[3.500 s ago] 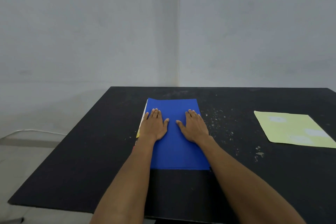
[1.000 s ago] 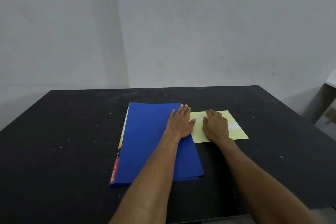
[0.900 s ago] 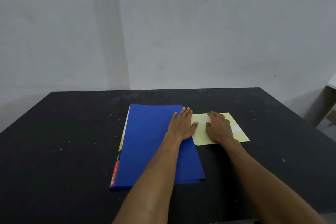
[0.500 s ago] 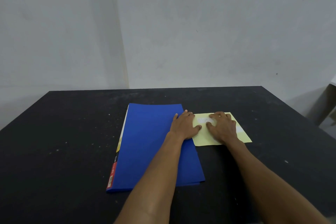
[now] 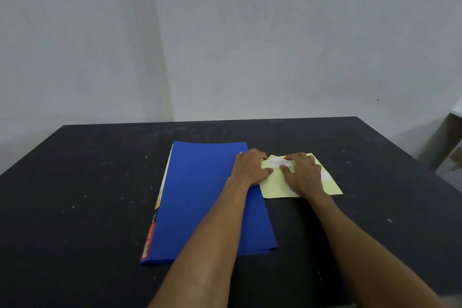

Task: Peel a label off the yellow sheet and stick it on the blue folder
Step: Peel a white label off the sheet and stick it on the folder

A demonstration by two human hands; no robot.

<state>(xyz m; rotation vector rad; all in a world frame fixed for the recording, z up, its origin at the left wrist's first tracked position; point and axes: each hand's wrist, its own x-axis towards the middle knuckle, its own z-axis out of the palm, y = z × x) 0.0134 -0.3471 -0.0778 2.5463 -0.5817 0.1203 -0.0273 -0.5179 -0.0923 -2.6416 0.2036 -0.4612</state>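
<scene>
Yellow sheet lies on the black table, just right of the blue folder. Head view: left hand, fingers curled, pins its left edge; right hand picks at a white label, grasp unclear. Lift one corner slowly, keeping the backing flat.

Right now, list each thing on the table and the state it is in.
blue folder: closed, flat on the black table.
yellow sheet: flat beside the folder, far left corner lifted.
white label: on the sheet, being picked at.
left hand: pressing the sheet's left edge.
right hand: fingers curled at the label.
</scene>
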